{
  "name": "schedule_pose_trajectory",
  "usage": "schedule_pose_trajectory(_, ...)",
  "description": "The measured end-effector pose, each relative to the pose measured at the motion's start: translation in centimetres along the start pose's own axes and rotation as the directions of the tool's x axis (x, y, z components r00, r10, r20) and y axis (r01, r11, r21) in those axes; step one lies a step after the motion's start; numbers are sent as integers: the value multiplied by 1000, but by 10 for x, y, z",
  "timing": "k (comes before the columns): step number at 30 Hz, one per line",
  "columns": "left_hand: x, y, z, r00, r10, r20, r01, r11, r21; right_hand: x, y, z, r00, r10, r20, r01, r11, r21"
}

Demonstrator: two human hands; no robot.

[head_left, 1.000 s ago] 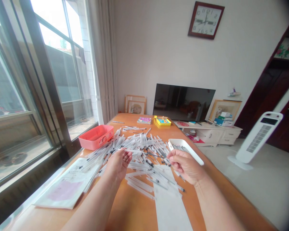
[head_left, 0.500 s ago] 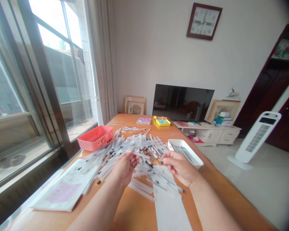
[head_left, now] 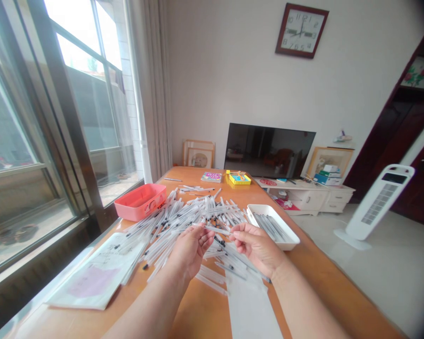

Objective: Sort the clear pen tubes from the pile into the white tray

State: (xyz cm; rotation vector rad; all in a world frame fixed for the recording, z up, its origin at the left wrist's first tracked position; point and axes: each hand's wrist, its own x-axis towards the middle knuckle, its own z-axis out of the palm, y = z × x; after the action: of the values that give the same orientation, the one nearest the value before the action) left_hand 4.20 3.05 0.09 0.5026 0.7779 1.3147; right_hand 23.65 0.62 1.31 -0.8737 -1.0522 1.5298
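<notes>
A clear pen barrel (head_left: 217, 229) is pinched between the thumb and fingers of my left hand (head_left: 195, 245), pointing across to the right. At its far end are the closed fingertips of my right hand (head_left: 252, 245); whatever small piece they grip is hidden. Below and beyond both hands spreads a loose heap of clear pen barrels (head_left: 183, 214), some with black ends. Under my right hand, several pen parts lie over a white paper strip (head_left: 249, 301).
A white tray (head_left: 290, 238) with grey pens or refills stands at right. The red plastic basket (head_left: 136, 207) sits at left, behind a booklet (head_left: 88, 278). A yellow box (head_left: 239, 179) and a colourful booklet (head_left: 211, 177) lie at the table's far end.
My right hand has moved left, bringing its fingertips to the end of the barrel. My left hand has shifted slightly right, still holding the barrel.
</notes>
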Motion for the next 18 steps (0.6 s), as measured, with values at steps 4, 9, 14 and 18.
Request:
schedule_pose_trajectory(4, -3, 1, 4, 999, -36, 1, 36, 999, -23, -1, 0, 4, 1000, 27, 3, -27, 1000, 0)
schedule_pose_trajectory(9, -6, 1, 7, 998, -69, -7, 69, 997, -40, -1, 0, 5, 998, 52, 21, -52, 999, 7)
schedule_pose_trajectory(14, -8, 1, 9, 994, -108, -14, 107, 993, -51, 1, 6, 5, 996, 67, 56, -69, 997, 25)
schedule_pose_trajectory(18, -6, 2, 8, 994, -109, -28, 107, 992, -66, 2, 8, 6, 995, 79, 56, -79, 997, -1)
